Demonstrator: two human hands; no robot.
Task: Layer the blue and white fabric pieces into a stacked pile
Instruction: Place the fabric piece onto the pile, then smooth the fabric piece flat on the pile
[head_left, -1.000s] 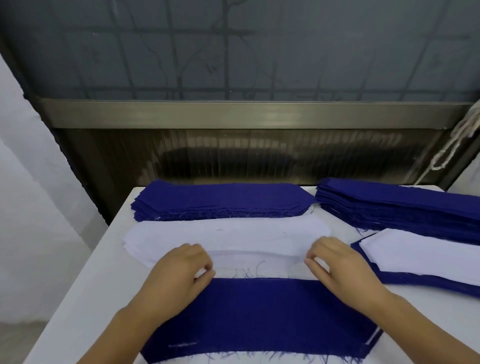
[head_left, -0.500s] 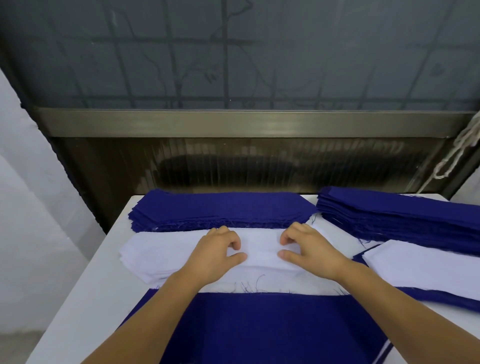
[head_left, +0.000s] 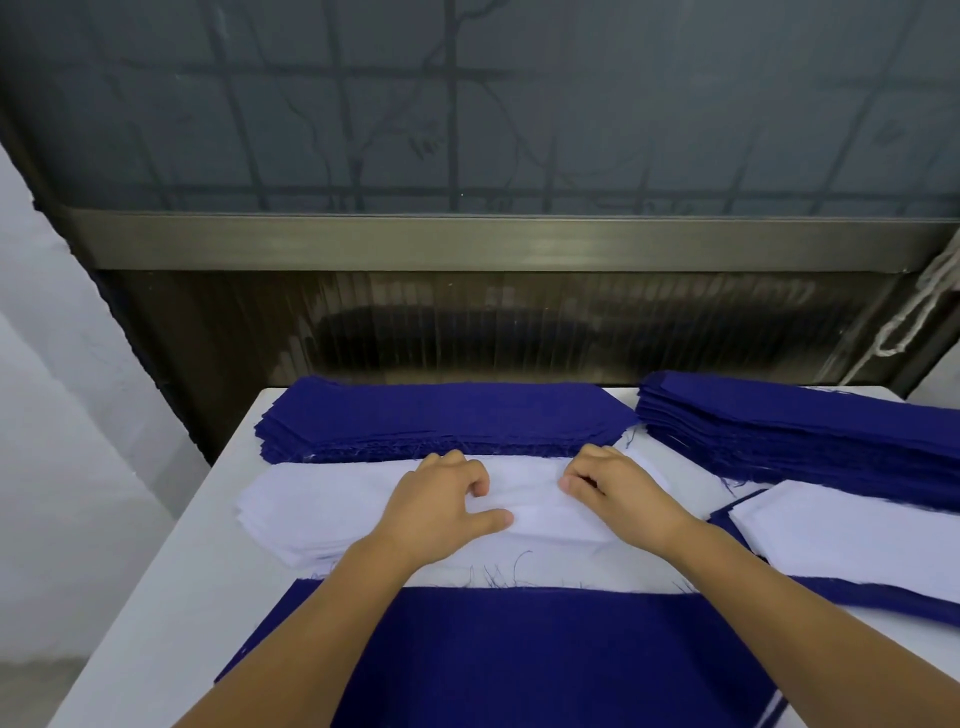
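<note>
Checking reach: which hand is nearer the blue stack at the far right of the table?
Right. The right hand rests on the white pile, just left of the far-right blue stack. The left hand lies farther left on that pile.

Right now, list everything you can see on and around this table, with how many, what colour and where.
white fabric stack: one, white, table centre, under both hands
blue fabric stack: one, dark blue, far edge, behind the white stack
second blue stack: one, dark blue, far right
blue fabric piece: one, dark blue, nearest the person
layered pile: one, white piece on blue, right side
table: one, white
cord: one, off-white, hanging at upper right
window: one, dark, behind the table
left hand: one, fingers curled on the white stack
right hand: one, pinching the top white piece
</note>
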